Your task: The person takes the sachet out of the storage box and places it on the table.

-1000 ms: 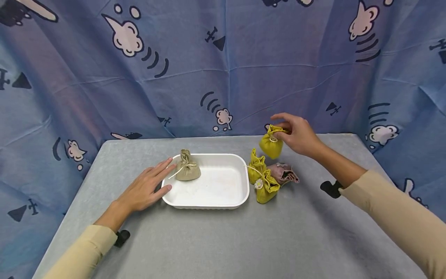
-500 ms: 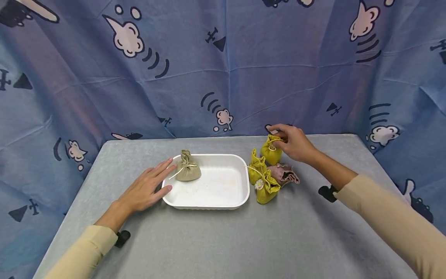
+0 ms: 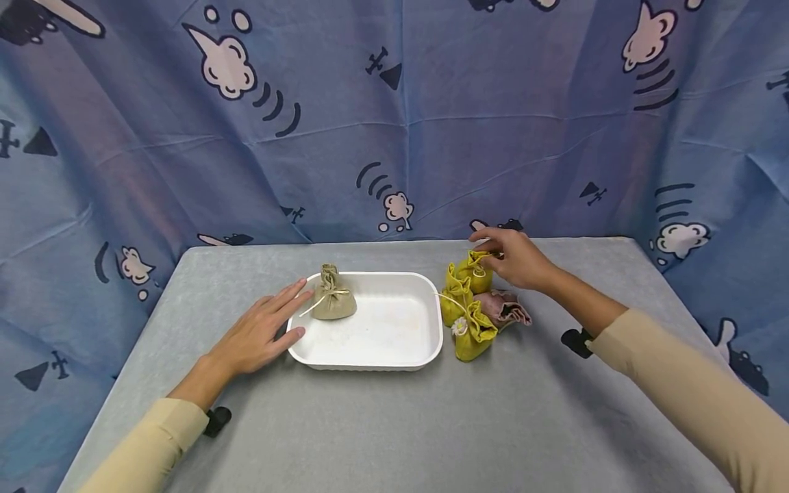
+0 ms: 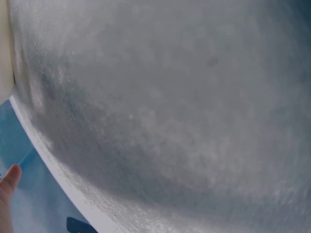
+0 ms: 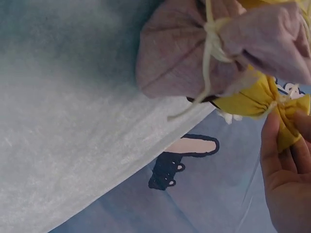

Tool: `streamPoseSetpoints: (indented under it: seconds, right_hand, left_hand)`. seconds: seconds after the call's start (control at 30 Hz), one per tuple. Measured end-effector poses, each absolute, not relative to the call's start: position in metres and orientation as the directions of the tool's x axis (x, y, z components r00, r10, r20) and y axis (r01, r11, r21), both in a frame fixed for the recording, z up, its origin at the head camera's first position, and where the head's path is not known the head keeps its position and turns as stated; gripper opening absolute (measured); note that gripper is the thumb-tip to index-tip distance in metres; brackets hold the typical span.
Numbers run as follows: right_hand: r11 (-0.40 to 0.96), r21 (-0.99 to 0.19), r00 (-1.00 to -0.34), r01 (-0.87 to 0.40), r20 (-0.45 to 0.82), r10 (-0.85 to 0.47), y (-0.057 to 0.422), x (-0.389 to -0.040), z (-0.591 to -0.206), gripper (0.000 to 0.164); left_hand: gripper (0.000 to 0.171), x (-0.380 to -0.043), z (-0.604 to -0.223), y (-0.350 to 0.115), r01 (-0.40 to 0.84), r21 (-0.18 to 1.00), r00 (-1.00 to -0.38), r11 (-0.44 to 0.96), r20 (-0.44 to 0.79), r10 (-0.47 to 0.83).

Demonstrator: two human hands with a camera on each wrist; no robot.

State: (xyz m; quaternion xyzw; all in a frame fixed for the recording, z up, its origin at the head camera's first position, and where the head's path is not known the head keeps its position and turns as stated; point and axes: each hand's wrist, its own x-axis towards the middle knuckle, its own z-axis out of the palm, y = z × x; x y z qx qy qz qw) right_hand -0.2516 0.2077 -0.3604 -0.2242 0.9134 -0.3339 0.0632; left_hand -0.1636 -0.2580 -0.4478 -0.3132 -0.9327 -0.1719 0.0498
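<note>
My right hand [image 3: 518, 259] pinches the gathered neck of a yellow drawstring pouch [image 3: 477, 274] behind the other pouches. In the right wrist view, thumb and fingers grip that yellow pouch [image 5: 248, 99] by its top. Two more yellow pouches stand right of the tray: one [image 3: 455, 298] beside the held one, another [image 3: 473, 335] in front with a white flower. A mauve pouch [image 3: 502, 308] lies against them. My left hand [image 3: 259, 332], fingers straight, rests at the left rim of the white tray [image 3: 382, 349]. A beige pouch [image 3: 333, 301] sits upright inside the tray near those fingertips.
The grey table [image 3: 382, 431] ends at a blue patterned curtain [image 3: 481, 123] close behind the pouches. The tray's right rim stands against the yellow pouches. A light cord [image 3: 451, 299] lies from the front pouch to that rim.
The right hand has lowered the yellow pouch and brought it slightly left, from above the group down behind the other yellow pouches. The left hand, tray and beige pouch have stayed in place.
</note>
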Motion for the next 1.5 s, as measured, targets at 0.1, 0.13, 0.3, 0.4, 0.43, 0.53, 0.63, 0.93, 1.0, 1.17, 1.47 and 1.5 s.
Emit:
streamPoseSetpoints:
  seconds: [0.1, 0.13, 0.3, 0.4, 0.43, 0.53, 0.63, 0.93, 1.0, 1.17, 1.47, 1.5]
  right_hand:
    - [0.678, -0.629, -0.889, -0.381, 0.047, -0.456, 0.208, -0.251, -0.355, 0.045]
    - [0.680, -0.626, -0.888, -0.383, 0.048, -0.457, 0.208, -0.251, -0.354, 0.045]
    - [0.685, -0.620, -0.891, -0.382, 0.050, -0.452, 0.205, -0.250, -0.345, 0.044]
    - [0.678, -0.619, -0.884, -0.396, 0.058, -0.463, 0.201, -0.249, -0.340, 0.042]
    - [0.676, -0.619, -0.882, -0.400, 0.059, -0.468, 0.199, -0.249, -0.339, 0.042]
    - [0.664, -0.629, -0.876, -0.404, 0.056, -0.480, 0.192, -0.249, -0.335, 0.042]
    - [0.646, -0.650, -0.871, -0.401, 0.051, -0.489, 0.183, -0.249, -0.332, 0.045]
    - [0.595, -0.701, -0.855, -0.394, 0.042, -0.518, 0.151, -0.245, -0.329, 0.050]
    - [0.585, -0.707, -0.851, -0.397, 0.046, -0.522, 0.144, -0.244, -0.328, 0.051]
    - [0.546, -0.729, -0.832, -0.412, 0.058, -0.551, 0.126, -0.242, -0.328, 0.052]
    - [0.503, -0.752, -0.808, -0.427, 0.068, -0.585, 0.102, -0.240, -0.331, 0.054]
    - [0.503, -0.753, -0.808, -0.423, 0.063, -0.586, 0.100, -0.240, -0.332, 0.055]
  left_hand:
    - [0.063, -0.163, -0.448, -0.258, 0.603, 0.289, -0.798, 0.744, 0.202, 0.568]
    - [0.063, -0.163, -0.447, -0.258, 0.603, 0.290, -0.798, 0.743, 0.204, 0.568]
    - [0.064, -0.163, -0.447, -0.257, 0.606, 0.290, -0.796, 0.741, 0.209, 0.568]
    - [0.064, -0.163, -0.447, -0.257, 0.604, 0.289, -0.797, 0.743, 0.207, 0.568]
    - [0.064, -0.163, -0.447, -0.257, 0.602, 0.290, -0.798, 0.743, 0.204, 0.567]
    - [0.063, -0.163, -0.447, -0.257, 0.599, 0.292, -0.801, 0.746, 0.198, 0.565]
    - [0.063, -0.163, -0.447, -0.257, 0.598, 0.295, -0.801, 0.745, 0.197, 0.565]
    - [0.063, -0.163, -0.446, -0.256, 0.599, 0.291, -0.801, 0.746, 0.198, 0.566]
    - [0.063, -0.163, -0.446, -0.256, 0.598, 0.288, -0.801, 0.748, 0.194, 0.566]
    - [0.063, -0.162, -0.445, -0.256, 0.593, 0.287, -0.805, 0.753, 0.185, 0.564]
    - [0.063, -0.163, -0.444, -0.256, 0.603, 0.287, -0.797, 0.744, 0.194, 0.572]
    - [0.063, -0.163, -0.444, -0.256, 0.603, 0.291, -0.797, 0.743, 0.195, 0.571]
